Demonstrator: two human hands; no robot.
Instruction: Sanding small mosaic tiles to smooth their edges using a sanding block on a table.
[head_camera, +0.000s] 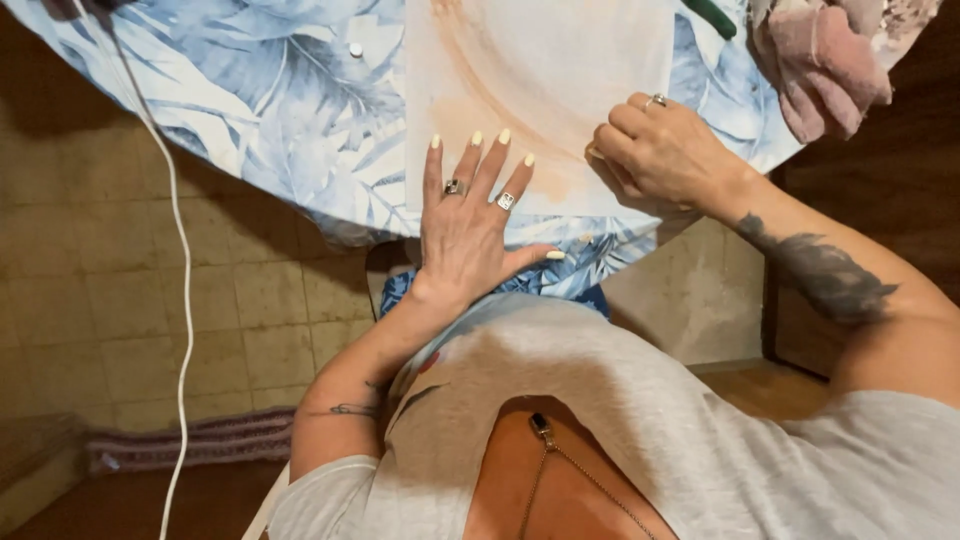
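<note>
Overhead, head view only: a person leans over a round bench (280, 110) covered in a blue-and-white leaf-print cloth. On it lies a pale sheet of paper (560, 60) with a faint orange-tan curved band sweeping across it; the sheet's near edge runs close to the bench rim. Left hand (470, 215) lies flat and open, palm down, fingers (478, 160) spread, fingertips resting on the lower left part of the paper, heel of the hand over the bench edge; two rings on it, pale yellow nails, nothing held. Right hand (660, 150) sits at the paper's lower right corner, fingers curled inward in a loose closed grip, knuckles up, one ring showing; something small and light shows at the fingertips against the paper, too hidden to name, so what the grip holds cannot be told. Both hands touch the sheet, well apart from each other, one at each lower side. Right forearm carries a dark tattoo; left forearm a small thin one. Grey short-sleeved top fills the bottom of the view, with a thin chain hanging at the neckline. Bunched pink-mauve cloth (825, 60) sits at the bench's far right edge, apart from the paper. Small white round object (355, 49) lies on the cloth left of the sheet. White cord (180, 260) drops from the bench's left side down past the tan tiled floor (150, 300).
</note>
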